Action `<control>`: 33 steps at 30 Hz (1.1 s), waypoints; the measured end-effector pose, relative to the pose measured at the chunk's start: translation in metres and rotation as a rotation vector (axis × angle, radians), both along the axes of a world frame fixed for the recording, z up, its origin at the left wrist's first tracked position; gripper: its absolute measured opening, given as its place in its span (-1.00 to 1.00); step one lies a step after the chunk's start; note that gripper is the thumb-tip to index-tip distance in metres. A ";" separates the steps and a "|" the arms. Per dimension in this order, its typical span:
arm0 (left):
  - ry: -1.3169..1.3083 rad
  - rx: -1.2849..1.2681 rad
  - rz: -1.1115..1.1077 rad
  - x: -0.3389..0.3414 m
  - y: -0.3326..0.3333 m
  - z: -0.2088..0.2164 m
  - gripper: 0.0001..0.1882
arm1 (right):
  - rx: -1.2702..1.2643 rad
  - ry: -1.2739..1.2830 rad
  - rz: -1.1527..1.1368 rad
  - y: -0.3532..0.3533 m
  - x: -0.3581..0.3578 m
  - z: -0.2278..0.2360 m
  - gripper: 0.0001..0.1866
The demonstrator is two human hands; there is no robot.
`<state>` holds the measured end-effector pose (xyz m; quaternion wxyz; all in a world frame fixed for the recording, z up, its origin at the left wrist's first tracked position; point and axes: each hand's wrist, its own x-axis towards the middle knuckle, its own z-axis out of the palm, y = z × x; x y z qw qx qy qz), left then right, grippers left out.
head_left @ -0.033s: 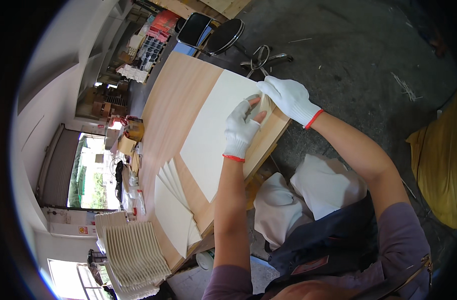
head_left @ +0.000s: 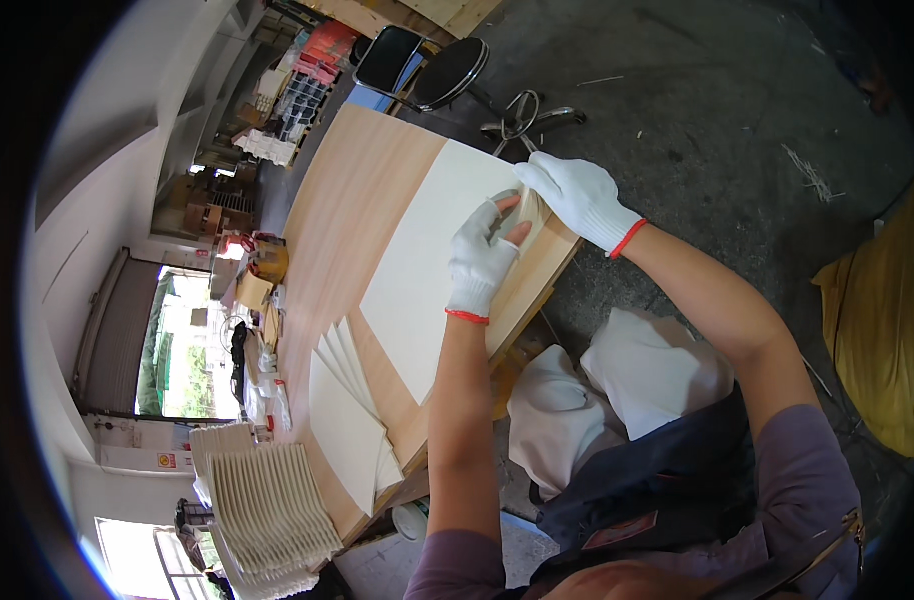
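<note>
White sheet [head_left: 412, 280] lies on the right side of the wood-grain bench [head_left: 337, 180], far right corner under both gloved hands. Left hand [head_left: 487, 255]: grip apart, thumb and forefinger spread by a pale strip [head_left: 529, 215], possibly the sheet's own edge. Right hand [head_left: 577, 195] is at that corner; can't tell whether its grip is closed, fingers hide it. Risk, my guess: uneven pressure from the two hands could crease the corner or skew the sheet; a bumped forearm could spread the fanned sheets [head_left: 347, 410], near left, off the bench edge. Containers: yellow bin [head_left: 270, 260] at far left, contents unclear; round pale tub [head_left: 410, 521] beneath the near edge, inside not visible.
</note>
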<state>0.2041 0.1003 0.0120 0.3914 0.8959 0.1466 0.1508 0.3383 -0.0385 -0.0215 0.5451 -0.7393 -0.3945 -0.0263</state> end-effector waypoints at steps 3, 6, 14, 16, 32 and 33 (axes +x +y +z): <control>-0.046 -0.093 -0.031 -0.001 0.003 -0.001 -0.58 | 0.009 -0.024 -0.013 0.001 0.000 -0.002 -0.60; -0.055 -0.131 -0.045 -0.001 0.003 0.000 -0.59 | 0.022 -0.038 -0.030 0.002 0.000 -0.003 -0.61; -0.057 -0.018 0.134 -0.001 -0.016 0.013 -0.61 | -0.170 -0.021 -0.022 -0.003 -0.001 0.007 -0.59; -0.132 0.217 0.032 -0.003 -0.007 0.007 -0.63 | -0.135 -0.032 -0.009 -0.001 -0.001 0.007 -0.60; -0.046 0.213 0.081 -0.003 -0.014 0.012 -0.65 | -0.085 -0.022 -0.002 -0.006 -0.002 0.006 -0.60; -0.105 0.257 0.089 -0.003 -0.014 0.010 -0.67 | -0.092 -0.033 -0.015 -0.005 -0.002 0.005 -0.61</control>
